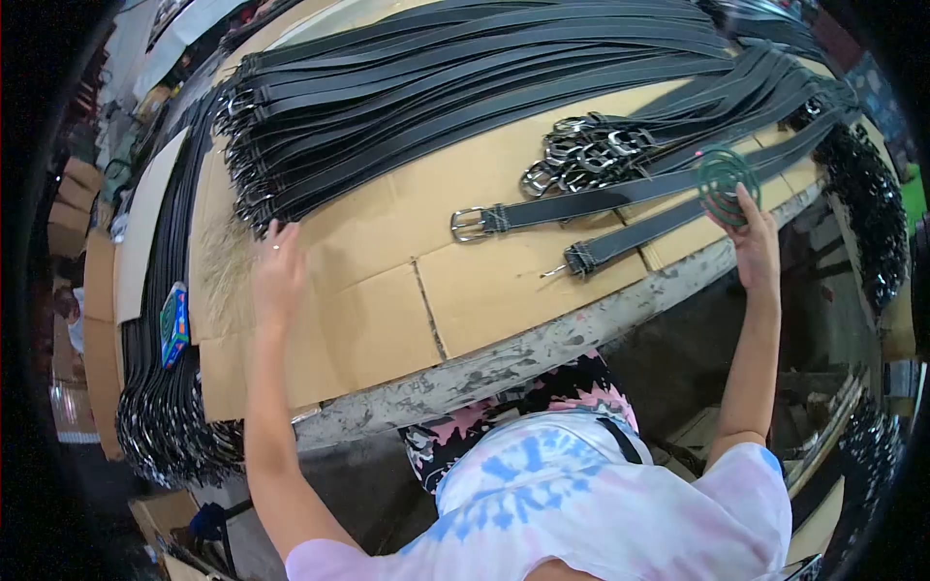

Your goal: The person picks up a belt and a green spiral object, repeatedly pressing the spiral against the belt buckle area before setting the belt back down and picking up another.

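Head view:
- Right hand [756,232]: fingers closed on a green spiral coil [728,181], thumb across its lower part. The coil is held up in view over the right-hand part of the work surface.
- Left hand [279,266]: fingertips at the buckle end of a large stack of black belts [465,102]. Cannot tell whether the fingers grip a buckle or merely rest beside it.
- Large stack: straps laid side by side, metal buckles gathered at the left end.
- Between the hands: a smaller bunch of buckled belts [596,153]; nearer the person, a single belt with a rectangular buckle [468,225] and another single belt [644,237].
- Surface: cardboard sheeting [373,281] over a table with a worn, stained edge [523,360].
- Left side: a small blue-and-green box [174,324] lying on further black belts [160,407].
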The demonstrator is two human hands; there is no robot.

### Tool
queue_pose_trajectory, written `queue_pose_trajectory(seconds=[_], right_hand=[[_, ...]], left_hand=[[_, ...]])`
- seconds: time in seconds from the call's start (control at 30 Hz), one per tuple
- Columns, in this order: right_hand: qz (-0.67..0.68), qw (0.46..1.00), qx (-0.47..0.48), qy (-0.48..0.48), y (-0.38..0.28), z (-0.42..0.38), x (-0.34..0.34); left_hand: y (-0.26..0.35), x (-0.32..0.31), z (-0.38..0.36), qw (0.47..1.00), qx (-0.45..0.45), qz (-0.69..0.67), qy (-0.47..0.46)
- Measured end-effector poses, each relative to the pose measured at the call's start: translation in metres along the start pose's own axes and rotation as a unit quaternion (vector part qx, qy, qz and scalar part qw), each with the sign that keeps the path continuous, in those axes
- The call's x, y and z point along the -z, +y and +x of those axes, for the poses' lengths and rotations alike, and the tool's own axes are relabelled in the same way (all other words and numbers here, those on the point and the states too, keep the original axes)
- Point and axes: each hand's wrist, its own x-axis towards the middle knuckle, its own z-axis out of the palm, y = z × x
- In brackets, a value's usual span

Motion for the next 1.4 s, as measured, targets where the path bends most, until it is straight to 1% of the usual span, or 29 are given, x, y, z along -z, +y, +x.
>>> queue_pose_trajectory(seconds=[0.07, 0.13, 0.17, 0.2, 0.23, 0.3, 0.4, 0.47, 0.5, 0.57, 0.6, 0.63, 0.67, 0.73, 0.77, 0.8, 0.83, 0.9, 0.93, 1.0, 1.03, 1.1, 1.13, 1.17, 1.23, 1.27, 1.33, 1.37, 1.4], right_hand=[[0.002, 1.000, -0.006, -0.017, 0.001, -0.006, -0.006], [-0.015, 1.000, -0.018, -0.019, 0.003, -0.012, -0.008], [-0.030, 0.999, -0.029, -0.027, 0.004, -0.014, -0.011], [-0.025, 0.999, -0.035, -0.030, 0.000, -0.021, -0.021], [-0.028, 0.998, -0.039, -0.031, 0.002, -0.026, -0.028], [-0.007, 0.998, -0.024, -0.060, 0.004, -0.033, -0.037], [0.002, 0.998, -0.022, -0.065, 0.011, -0.038, -0.043], [-0.006, 0.999, -0.014, -0.052, 0.018, -0.044, -0.049], [-0.009, 0.999, -0.028, -0.040, 0.023, -0.045, -0.049], [0.025, 0.997, -0.035, -0.064, 0.031, -0.048, -0.049], [0.038, 0.995, -0.042, -0.077, 0.032, -0.052, -0.050], [0.043, 0.993, -0.087, -0.074, 0.045, -0.044, -0.039], [0.056, 0.991, -0.091, -0.077, 0.060, -0.039, -0.032], [0.068, 0.990, -0.095, -0.082, 0.073, -0.038, -0.044], [0.109, 0.985, -0.102, -0.082, 0.079, -0.037, -0.050], [0.149, 0.980, -0.109, -0.077, 0.082, -0.038, -0.059], [0.147, 0.980, -0.111, -0.076, 0.079, -0.041, -0.072], [0.151, 0.969, -0.077, -0.179, 0.069, -0.047, -0.096], [0.145, 0.971, -0.079, -0.175, 0.070, -0.048, -0.102], [0.198, 0.963, -0.107, -0.145, 0.074, -0.049, -0.110], [0.192, 0.964, -0.116, -0.141, 0.075, -0.052, -0.113], [0.239, 0.956, -0.081, -0.149, 0.070, -0.049, -0.125], [0.240, 0.956, -0.075, -0.154, 0.068, -0.049, -0.128], [0.240, 0.956, -0.074, -0.152, 0.067, -0.048, -0.130], [0.257, 0.946, -0.074, -0.181, 0.064, -0.045, -0.132], [0.255, 0.947, -0.074, -0.180, 0.066, -0.045, -0.133], [0.227, 0.958, -0.078, -0.157, 0.072, -0.046, -0.136], [0.227, 0.958, -0.078, -0.157, 0.076, -0.045, -0.135], [0.205, 0.964, -0.082, -0.151, 0.080, -0.045, -0.135]], left_hand=[[0.078, -0.001, 0.022, 0.996, -0.003, -0.073, 0.050], [0.152, 0.001, 0.043, 0.968, -0.027, -0.251, 0.017], [0.187, 0.000, 0.049, 0.923, 0.019, -0.381, -0.055], [0.217, 0.004, 0.058, 0.926, -0.072, -0.368, -0.053], [0.240, -0.004, 0.064, 0.896, -0.097, -0.422, -0.096], [0.293, -0.004, 0.065, 0.896, -0.123, -0.410, -0.118], [0.337, -0.050, 0.058, 0.915, -0.128, -0.368, -0.104], [0.336, -0.075, 0.059, 0.935, -0.139, -0.326, 0.013], [0.329, -0.064, 0.066, 0.919, -0.120, -0.369, -0.066], [0.315, -0.049, 0.076, 0.894, -0.080, -0.424, -0.120], [0.307, -0.049, 0.080, 0.894, -0.089, -0.431, -0.089], [0.299, -0.045, 0.083, 0.893, -0.104, -0.434, -0.054], [0.294, -0.040, 0.084, 0.899, -0.088, -0.428, -0.023], [0.277, -0.029, 0.087, 0.907, -0.072, -0.414, -0.006], [0.271, -0.026, 0.088, 0.911, -0.065, -0.407, 0.009], [0.264, -0.027, 0.086, 0.914, -0.084, -0.394, 0.053], [0.257, -0.025, 0.084, 0.913, -0.083, -0.397, 0.050], [0.244, -0.019, 0.080, 0.899, -0.116, -0.419, -0.048], [0.241, -0.006, 0.078, 0.896, -0.115, -0.426, -0.049], [0.238, 0.016, 0.067, 0.867, 0.001, -0.465, -0.178], [0.237, 0.013, 0.059, 0.862, 0.006, -0.472, -0.185], [0.230, 0.009, 0.056, 0.805, 0.046, -0.584, -0.095], [0.230, 0.007, 0.053, 0.781, 0.028, -0.622, -0.056], [0.228, 0.007, 0.050, 0.780, 0.027, -0.622, -0.056], [0.224, 0.008, 0.045, 0.816, 0.037, -0.576, -0.029], [0.222, 0.008, 0.044, 0.815, 0.036, -0.578, -0.030], [0.217, 0.010, 0.042, 0.908, 0.048, -0.407, -0.088], [0.218, 0.011, 0.042, 0.908, 0.048, -0.407, -0.088], [0.218, 0.012, 0.041, 0.934, 0.026, -0.340, -0.108]])
